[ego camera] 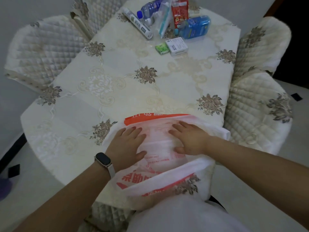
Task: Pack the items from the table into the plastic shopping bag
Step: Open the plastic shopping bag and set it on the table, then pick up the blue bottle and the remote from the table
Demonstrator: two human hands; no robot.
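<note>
A white plastic shopping bag [160, 168] with red print lies flat on the near edge of the table. My left hand [127, 144] and my right hand [189, 138] rest palm-down on it, fingers spread, holding nothing. At the far end of the table lie the items: a white tube [137, 22], a water bottle [148, 10], a clear packet with teal contents [164, 19], a red packet [179, 13], a blue bottle [195, 27], a small green pack [161, 48] and a white box [178, 46].
The table [117, 77] wears a cream tablecloth with flower motifs. Quilted chairs stand at the left [40, 49], back [93, 12] and right [260, 97]. A watch sits on my left wrist [103, 160].
</note>
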